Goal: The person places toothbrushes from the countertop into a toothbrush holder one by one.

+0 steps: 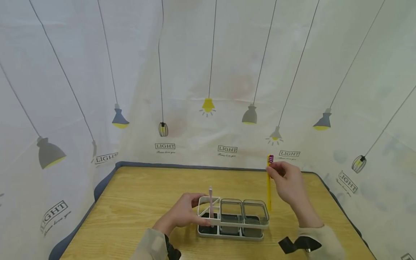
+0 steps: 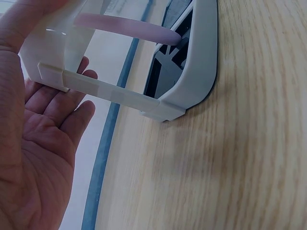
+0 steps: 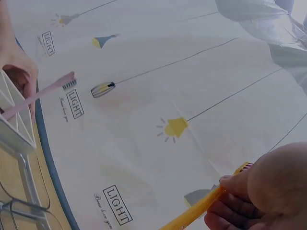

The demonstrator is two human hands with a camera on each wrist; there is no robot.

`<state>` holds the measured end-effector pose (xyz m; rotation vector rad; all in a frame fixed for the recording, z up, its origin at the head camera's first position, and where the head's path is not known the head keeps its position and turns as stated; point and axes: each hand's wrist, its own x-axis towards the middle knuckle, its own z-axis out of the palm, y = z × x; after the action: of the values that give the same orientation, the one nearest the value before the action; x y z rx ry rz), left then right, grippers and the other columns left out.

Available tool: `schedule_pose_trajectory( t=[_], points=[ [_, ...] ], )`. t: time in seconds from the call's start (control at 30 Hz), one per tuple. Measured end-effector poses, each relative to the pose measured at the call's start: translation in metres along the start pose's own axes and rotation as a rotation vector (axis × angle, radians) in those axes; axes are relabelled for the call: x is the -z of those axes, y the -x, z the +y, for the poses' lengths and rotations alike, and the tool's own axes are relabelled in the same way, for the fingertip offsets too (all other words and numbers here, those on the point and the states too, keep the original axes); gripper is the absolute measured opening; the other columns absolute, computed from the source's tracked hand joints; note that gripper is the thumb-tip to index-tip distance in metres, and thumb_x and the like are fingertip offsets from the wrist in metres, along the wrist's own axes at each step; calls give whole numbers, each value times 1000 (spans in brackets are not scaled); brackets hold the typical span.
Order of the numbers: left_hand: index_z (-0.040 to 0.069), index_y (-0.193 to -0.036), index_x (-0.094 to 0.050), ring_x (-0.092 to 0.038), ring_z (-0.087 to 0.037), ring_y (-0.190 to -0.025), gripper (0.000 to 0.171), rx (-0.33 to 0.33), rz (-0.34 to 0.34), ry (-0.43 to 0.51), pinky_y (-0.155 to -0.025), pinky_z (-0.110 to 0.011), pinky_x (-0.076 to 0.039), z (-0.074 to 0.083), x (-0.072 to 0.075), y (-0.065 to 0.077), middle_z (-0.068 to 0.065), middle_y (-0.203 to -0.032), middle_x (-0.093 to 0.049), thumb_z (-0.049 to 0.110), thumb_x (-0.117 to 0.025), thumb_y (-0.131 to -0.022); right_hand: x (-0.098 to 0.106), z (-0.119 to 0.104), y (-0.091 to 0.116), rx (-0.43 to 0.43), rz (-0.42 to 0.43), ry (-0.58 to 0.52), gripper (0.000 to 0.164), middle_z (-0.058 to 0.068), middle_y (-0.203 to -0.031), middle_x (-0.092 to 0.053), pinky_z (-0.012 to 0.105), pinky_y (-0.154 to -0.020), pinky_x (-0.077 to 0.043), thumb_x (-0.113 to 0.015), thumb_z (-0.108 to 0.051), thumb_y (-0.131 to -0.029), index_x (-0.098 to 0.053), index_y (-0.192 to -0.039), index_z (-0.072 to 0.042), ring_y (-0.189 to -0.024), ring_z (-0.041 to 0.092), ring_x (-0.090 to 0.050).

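Observation:
A white toothbrush holder [image 1: 234, 224] with a dark base tray stands on the wooden table. My left hand [image 1: 185, 213] grips its left end, thumb at the front and fingers round the back. In the slotted left section a pink toothbrush [image 1: 211, 195] stands upright; its lower end reaches the dark base [image 2: 165, 72] in the left wrist view. Two clear cups, a middle cup [image 1: 231, 201] and a right cup [image 1: 255, 203], sit in the other openings. Up and to the right of the holder, my right hand [image 1: 289, 182] pinches a yellow toothbrush [image 1: 268, 187] near its purple-bristled head, handle pointing down.
The wooden table [image 1: 146, 184] has a dark blue edge [image 1: 182, 165] along its back and sides. Behind it hangs a pale sheet [image 1: 188, 65] printed with lamps and the word LIGHT. Bare wood lies on both sides of the holder.

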<state>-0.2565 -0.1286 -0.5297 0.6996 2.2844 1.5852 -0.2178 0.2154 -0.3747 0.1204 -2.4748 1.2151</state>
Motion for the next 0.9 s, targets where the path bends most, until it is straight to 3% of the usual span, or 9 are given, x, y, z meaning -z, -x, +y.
schedule_pose_trajectory(
  t=[0.57, 0.9],
  points=[
    [21, -137, -69, -61, -32, -133, 73, 5, -9, 28, -112, -55, -46, 0, 1, 0, 8, -130, -70, 31, -101, -73, -42, -41, 6, 79, -64, -262, 15, 14, -97, -72, 24, -72, -53, -68, -10, -105, -72, -106, 4, -85, 22, -64],
    [23, -134, -70, -63, -29, -130, 70, -8, -9, 36, -113, -54, -45, -1, 0, -2, 9, -127, -72, 29, -102, -72, -67, -51, 13, 74, -135, -334, 10, 10, -97, -72, 28, -78, -57, -68, -7, -105, -72, -105, 2, -89, 23, -67]
  ],
)
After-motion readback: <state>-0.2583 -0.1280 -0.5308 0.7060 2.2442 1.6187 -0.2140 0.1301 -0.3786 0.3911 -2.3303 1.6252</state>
